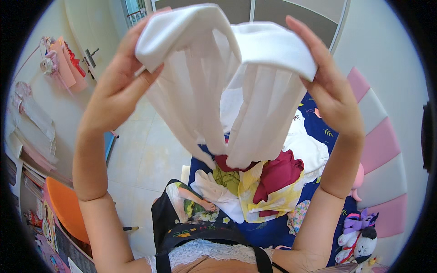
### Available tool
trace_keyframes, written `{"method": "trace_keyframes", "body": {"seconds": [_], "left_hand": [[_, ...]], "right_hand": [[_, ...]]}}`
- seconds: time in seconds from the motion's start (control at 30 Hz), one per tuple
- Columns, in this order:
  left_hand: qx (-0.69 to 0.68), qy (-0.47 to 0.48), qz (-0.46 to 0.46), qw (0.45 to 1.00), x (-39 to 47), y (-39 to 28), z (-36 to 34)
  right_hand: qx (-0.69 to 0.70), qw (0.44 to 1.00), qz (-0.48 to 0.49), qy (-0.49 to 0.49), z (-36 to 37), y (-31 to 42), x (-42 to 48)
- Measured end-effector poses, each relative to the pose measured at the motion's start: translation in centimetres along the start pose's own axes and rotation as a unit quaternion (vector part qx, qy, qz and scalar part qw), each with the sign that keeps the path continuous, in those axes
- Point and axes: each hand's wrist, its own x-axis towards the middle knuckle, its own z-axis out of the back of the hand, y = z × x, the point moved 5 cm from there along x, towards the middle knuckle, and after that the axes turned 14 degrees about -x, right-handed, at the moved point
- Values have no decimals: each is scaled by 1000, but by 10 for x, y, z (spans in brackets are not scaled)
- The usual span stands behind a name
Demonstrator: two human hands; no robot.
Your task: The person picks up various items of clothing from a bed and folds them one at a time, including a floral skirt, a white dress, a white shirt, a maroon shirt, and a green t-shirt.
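Raised before me is a white garment [201,85] with thick smooth upper panels and thin, sheer fabric hanging below. My left hand [117,82] grips its upper left corner, thumb in front and fingers behind. At the upper right corner, my right hand [329,78] pinches the cloth, with the forefinger extended along the edge. The garment's lower ends dangle just above a pile of clothes, hiding part of it. In that pile lie a dark red cloth [278,174], a yellow and white checked cloth [251,194], an olive green cloth [227,181] and a white cloth [218,198].
The clothes lie on a bed with a navy patterned sheet [263,235]. More white clothing [309,153] is at the right. A pink and white padded headboard [382,174] and plush toys [358,242] line that side. An orange chair [65,208] stands at left.
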Motion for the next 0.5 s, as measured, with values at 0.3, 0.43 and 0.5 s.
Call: {"method": "trace_keyframes", "body": {"seconds": [0.3, 0.43, 0.5], "left_hand": [[43, 51, 177, 982, 91, 30, 9], [51, 44, 238, 969, 76, 136, -14], [1, 70, 292, 954, 57, 203, -36]], "right_hand": [[-84, 990, -106, 50, 4, -11, 61], [-36, 961, -215, 171, -40, -70, 46], [-12, 937, -269, 223, -103, -116, 36]]}}
